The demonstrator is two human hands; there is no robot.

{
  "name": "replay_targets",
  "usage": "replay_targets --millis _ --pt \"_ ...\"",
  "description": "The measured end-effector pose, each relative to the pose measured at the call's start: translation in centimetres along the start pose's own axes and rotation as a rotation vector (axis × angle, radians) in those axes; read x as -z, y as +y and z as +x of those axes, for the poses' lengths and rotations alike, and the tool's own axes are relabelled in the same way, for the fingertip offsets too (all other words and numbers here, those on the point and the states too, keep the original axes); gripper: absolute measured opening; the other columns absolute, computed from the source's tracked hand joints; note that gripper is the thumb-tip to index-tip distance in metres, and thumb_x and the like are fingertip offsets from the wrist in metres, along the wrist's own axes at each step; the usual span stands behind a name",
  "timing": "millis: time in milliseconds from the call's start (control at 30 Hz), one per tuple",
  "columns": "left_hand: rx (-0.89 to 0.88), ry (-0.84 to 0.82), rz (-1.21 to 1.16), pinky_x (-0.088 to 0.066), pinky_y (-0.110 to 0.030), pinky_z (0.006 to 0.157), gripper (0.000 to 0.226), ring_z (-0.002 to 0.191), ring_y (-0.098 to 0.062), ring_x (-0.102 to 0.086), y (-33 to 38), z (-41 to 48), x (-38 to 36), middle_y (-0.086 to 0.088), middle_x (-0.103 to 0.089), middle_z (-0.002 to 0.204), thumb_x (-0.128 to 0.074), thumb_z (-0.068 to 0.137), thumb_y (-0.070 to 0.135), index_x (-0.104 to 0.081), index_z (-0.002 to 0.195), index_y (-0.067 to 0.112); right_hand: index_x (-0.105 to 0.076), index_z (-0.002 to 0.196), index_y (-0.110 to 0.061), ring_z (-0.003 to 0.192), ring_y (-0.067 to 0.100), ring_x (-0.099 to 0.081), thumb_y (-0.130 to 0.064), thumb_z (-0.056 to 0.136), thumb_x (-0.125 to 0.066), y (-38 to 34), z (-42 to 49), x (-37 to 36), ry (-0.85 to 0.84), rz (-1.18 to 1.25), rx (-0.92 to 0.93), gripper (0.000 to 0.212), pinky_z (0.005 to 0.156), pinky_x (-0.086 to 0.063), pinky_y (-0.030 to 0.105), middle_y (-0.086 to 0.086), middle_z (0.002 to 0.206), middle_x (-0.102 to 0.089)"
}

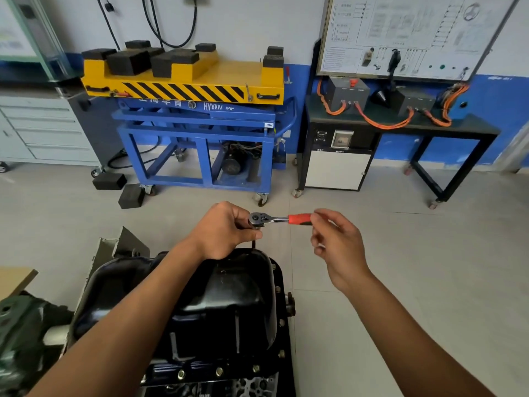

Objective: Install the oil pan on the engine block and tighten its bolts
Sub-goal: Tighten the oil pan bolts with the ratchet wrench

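Head view: the left hand [226, 232] is closed around the chrome head of the ratchet wrench [273, 219], with the fingers curled over the head from the left and the thumb underneath. The right hand [336, 243] pinches the far end of the wrench's red handle between thumb and forefinger tips. Its other fingers are loosely curled and touch nothing. The wrench lies level between the two hands, above the far end of the oil pan [229, 296]. A thin dark shaft runs down from under the left hand toward the pan's far rim; its lower end cannot be made out.

The black oil pan sits sump-up on the engine block [249, 386], directly below both forearms. Bolts [255, 368] stand in the pan flange along its near and right edges; whether they are seated tight cannot be determined.

Beyond the hands, across the tiled floor [400, 267], stands a blue lift cart [197, 130] with a yellow deck carrying black rubber blocks [128, 63]. A bench [400, 127] with orange cables stands to its right.
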State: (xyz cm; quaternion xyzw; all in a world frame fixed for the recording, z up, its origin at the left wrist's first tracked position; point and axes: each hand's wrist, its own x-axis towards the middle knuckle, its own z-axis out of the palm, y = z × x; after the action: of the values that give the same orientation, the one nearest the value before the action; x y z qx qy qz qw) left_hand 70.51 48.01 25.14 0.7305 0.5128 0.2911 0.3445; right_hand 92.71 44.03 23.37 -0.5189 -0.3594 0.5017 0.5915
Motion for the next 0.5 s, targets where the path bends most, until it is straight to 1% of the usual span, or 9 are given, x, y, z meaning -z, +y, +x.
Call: replay_targets --millis 100,133,200,267,300,400,433,500 --pt "-0.003 -0.004 -0.016 -0.039 -0.016 0.055 0.015 0.053 -0.002 -0.041 -0.1 0.0 0.0 0.012 -0.061 0.055 -0.084 0.08 0.01 -0.074 0.068 0.009 -0.069 0.111 -0.018 0.055 0.011 -0.051 -0.015 0.095 -0.066 -0.6 2.9 -1.6 -0.023 -0.011 -0.027 0.016 0.048 -0.038 0.023 0.002 0.079 -0.067" --pt "-0.005 -0.015 -0.023 -0.043 -0.019 0.059 0.012 0.056 -0.003 -0.045 -0.2 0.0 0.1 0.008 -0.068 0.06 -0.084 0.08 0.01 -0.076 0.071 0.007 -0.068 0.112 -0.018 0.055 0.011 -0.051 -0.015 0.095 -0.066 -0.8 3.8 -2.2 -0.032 -0.022 -0.03 0.017 0.047 -0.038 0.023 0.003 0.08 -0.067" --pt "-0.002 -0.046 -0.035 -0.048 -0.025 0.068 0.007 0.065 -0.009 -0.053 0.0 0.1 0.1 -0.007 -0.076 0.076 -0.083 0.08 0.009 -0.078 0.08 0.004 -0.068 0.115 -0.019 0.056 0.011 -0.052 -0.016 0.096 -0.065 -1.1 5.3 -3.4 -0.051 -0.043 -0.041 0.019 0.046 -0.038 0.022 0.005 0.078 -0.064" --pt "0.002 -0.073 -0.065 -0.05 -0.028 0.074 0.007 0.071 -0.011 -0.056 0.0 0.1 0.1 -0.015 -0.076 0.085 -0.082 0.08 0.006 -0.078 0.083 0.001 -0.067 0.118 -0.018 0.058 0.012 -0.051 -0.016 0.096 -0.064 -1.4 6.4 -4.6 -0.09 -0.062 -0.047 0.022 0.047 -0.036 0.022 0.005 0.077 -0.063" --pt "0.005 -0.087 -0.084 -0.05 -0.029 0.076 0.007 0.073 -0.011 -0.056 0.0 0.1 0.1 -0.017 -0.076 0.087 -0.081 0.08 0.004 -0.078 0.084 -0.001 -0.066 0.119 -0.017 0.06 0.013 -0.052 -0.017 0.097 -0.063 -1.5 6.8 -5.0 -0.116 -0.081 -0.049 0.023 0.048 -0.036 0.023 0.008 0.08 -0.064" --pt "0.013 -0.104 -0.099 -0.051 -0.03 0.077 0.008 0.073 -0.011 -0.058 -0.1 0.1 0.2 -0.015 -0.076 0.086 -0.08 0.081 0.004 -0.077 0.085 -0.002 -0.065 0.12 -0.018 0.063 0.014 -0.051 -0.019 0.098 -0.061 -1.3 7.2 -5.6 -0.159 -0.115 -0.049 0.023 0.049 -0.037 0.024 0.017 0.093 -0.068" --pt "0.016 -0.103 -0.092 -0.051 -0.029 0.076 0.008 0.071 -0.011 -0.058 -0.2 0.1 0.1 -0.014 -0.077 0.084 -0.08 0.082 0.006 -0.077 0.086 -0.001 -0.065 0.121 -0.017 0.063 0.014 -0.051 -0.019 0.099 -0.061 -1.1 7.1 -5.5 -0.147 -0.11 -0.041 0.023 0.049 -0.037 0.024 0.018 0.095 -0.069" --pt "0.025 -0.085 -0.08 -0.047 -0.024 0.07 0.006 0.066 -0.007 -0.056 -0.1 0.1 -0.2 -0.007 -0.075 0.078 -0.078 0.086 0.009 -0.077 0.086 0.003 -0.066 0.118 -0.017 0.06 0.012 -0.052 -0.019 0.098 -0.062 -0.7 6.6 -4.7 -0.087 -0.102 -0.014 0.021 0.048 -0.039 0.023 0.012 0.091 -0.068"
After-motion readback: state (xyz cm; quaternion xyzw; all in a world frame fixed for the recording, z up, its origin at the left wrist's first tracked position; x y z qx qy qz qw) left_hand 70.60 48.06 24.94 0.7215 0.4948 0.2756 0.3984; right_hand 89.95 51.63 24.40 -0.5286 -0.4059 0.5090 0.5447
